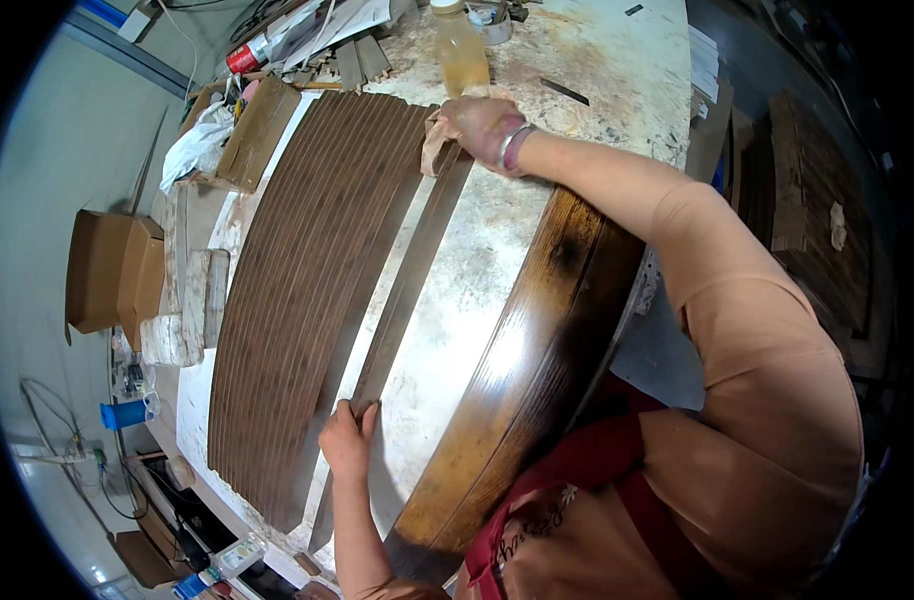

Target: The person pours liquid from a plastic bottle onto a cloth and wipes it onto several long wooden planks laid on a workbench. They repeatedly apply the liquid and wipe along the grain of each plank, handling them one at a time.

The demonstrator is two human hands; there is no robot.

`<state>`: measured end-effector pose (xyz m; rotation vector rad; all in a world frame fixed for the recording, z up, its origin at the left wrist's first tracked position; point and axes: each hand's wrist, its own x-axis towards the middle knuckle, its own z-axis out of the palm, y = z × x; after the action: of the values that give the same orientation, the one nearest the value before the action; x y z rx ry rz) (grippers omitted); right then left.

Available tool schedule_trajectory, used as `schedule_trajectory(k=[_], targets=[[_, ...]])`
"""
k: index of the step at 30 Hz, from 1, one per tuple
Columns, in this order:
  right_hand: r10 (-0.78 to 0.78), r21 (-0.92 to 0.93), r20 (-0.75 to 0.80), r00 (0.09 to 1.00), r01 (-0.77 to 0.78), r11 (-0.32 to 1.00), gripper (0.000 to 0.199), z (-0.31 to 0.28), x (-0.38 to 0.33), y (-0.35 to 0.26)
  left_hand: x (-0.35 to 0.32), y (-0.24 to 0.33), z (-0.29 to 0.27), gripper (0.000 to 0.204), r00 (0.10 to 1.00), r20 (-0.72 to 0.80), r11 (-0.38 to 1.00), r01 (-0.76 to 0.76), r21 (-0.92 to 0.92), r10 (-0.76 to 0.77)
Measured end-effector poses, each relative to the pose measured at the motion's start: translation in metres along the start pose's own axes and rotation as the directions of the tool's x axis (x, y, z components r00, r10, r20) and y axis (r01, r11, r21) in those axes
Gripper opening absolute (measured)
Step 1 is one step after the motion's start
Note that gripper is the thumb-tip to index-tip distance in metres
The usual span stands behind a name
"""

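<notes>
A stained white table (pixel 487 240) lies beneath the row of brown slats (pixel 307 270). Right of the row is a glossy brown board (pixel 517 370), its near end partly hidden by the person's body. Left of the row's far end, a cardboard box (pixel 259 130) holds a white plastic bag (pixel 197 145) and a jumble hard to make out. Farther left of the row stands an open box (pixel 102 265). Just right of the row lies the loose slat (pixel 407 290). Beyond the row's far right corner, a bottle (pixel 462 60) contains yellowish liquid. At that corner, the right hand (pixel 485 125) clutches a crumpled cloth (pixel 439 135) over the loose slat, fingertips unclear. Right of the row's near half, the left hand (pixel 349 440) pinches the loose slat, covering part of it.
</notes>
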<state>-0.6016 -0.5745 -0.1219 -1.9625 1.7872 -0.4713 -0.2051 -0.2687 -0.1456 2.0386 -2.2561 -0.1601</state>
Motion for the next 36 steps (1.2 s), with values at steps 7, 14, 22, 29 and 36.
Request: schedule_trajectory(k=[7,14,22,29,36], targets=[[-0.467,-0.014,-0.018,0.884,0.466,0.884,0.018,0.049,-0.056,-0.044,-0.005,-0.002,-0.003,0.039,1.0,0.005,0.999,-0.006,0.036,0.005],[0.052,0.017,-0.043,0.998,-0.051,0.999,0.021,-0.043,-0.006,-0.013,-0.006,0.001,-0.004,0.038,1.0,-0.009,0.999,0.004,0.047,-0.003],[-0.121,0.445,0.032,0.992,0.094,0.891,0.027,0.017,-0.033,-0.03,-0.009,0.004,-0.005,0.038,1.0,-0.017,0.999,-0.004,0.033,0.004],[0.07,0.818,0.345,0.936,-0.337,0.466,0.009,0.049,-0.037,-0.063,-0.011,0.005,-0.004,0.037,0.999,-0.027,0.999,0.033,0.039,-0.032],[-0.438,0.418,0.213,0.874,0.324,0.849,0.014,0.064,-0.117,-0.118,-0.007,0.002,-0.009,0.037,0.999,-0.044,0.998,-0.026,0.049,0.028]])
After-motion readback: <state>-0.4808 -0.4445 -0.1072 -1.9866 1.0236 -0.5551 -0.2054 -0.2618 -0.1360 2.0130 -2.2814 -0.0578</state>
